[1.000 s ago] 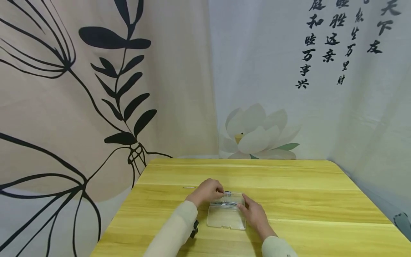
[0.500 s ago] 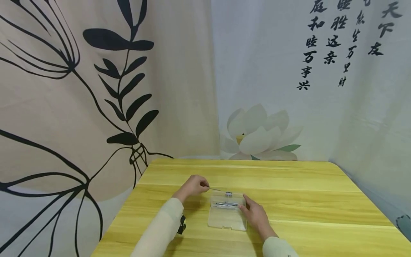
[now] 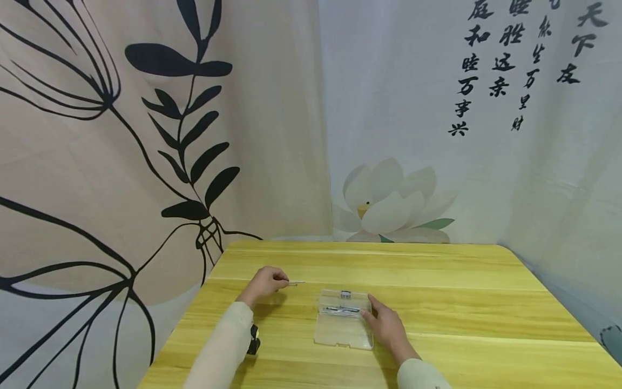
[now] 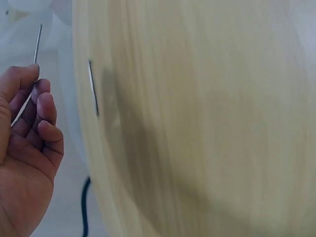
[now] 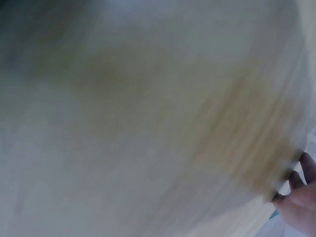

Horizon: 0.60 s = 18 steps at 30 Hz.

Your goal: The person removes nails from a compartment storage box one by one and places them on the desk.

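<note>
A thin silver rod [image 4: 37,44] is pinched between the thumb and fingers of my left hand [image 3: 266,282], over the left part of the table. In the left wrist view, a second thin silver rod [image 4: 93,89] lies on the tabletop beside that hand [image 4: 27,128]. At the table's middle rests an opened clear plastic case [image 3: 342,330], with several slim metal rods [image 3: 342,310] lying across it. My right hand [image 3: 389,327] grips the case's right edge, thumb over the side and fingers toward the far corner. The right wrist view is blurred.
The yellow wood-grain table [image 3: 461,302] reaches back to a printed curtain [image 3: 272,135] with plants and dark characters. A dark cable [image 4: 85,207] hangs past the table's edge in the left wrist view.
My left hand has moved left from the case with a rod pinched in it, to beside the rod lying on the table. The right hand has stayed at the case.
</note>
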{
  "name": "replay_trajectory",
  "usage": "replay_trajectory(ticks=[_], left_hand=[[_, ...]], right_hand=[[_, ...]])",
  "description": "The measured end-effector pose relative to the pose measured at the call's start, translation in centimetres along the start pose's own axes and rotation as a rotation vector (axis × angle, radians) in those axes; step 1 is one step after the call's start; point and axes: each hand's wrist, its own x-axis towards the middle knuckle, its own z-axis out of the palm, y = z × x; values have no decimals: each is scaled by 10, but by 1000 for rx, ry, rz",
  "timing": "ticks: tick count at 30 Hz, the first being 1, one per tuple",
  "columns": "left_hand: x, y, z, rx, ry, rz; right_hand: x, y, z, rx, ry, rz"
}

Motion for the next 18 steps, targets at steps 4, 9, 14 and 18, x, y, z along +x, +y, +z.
replay_trajectory(ticks=[4,9,14,18], left_hand=[[-3,-15,-6,25,22,-46],[-4,-31,-7,39,20,-85],[-2,-39,-5,20,18,-116],[1,-42,-3,15,17,-119]], right_hand=[[0,0,1,-5,2,7],[1,2,2,-7,7,7],[2,3,4,-2,16,4],[3,3,6,-1,24,-7]])
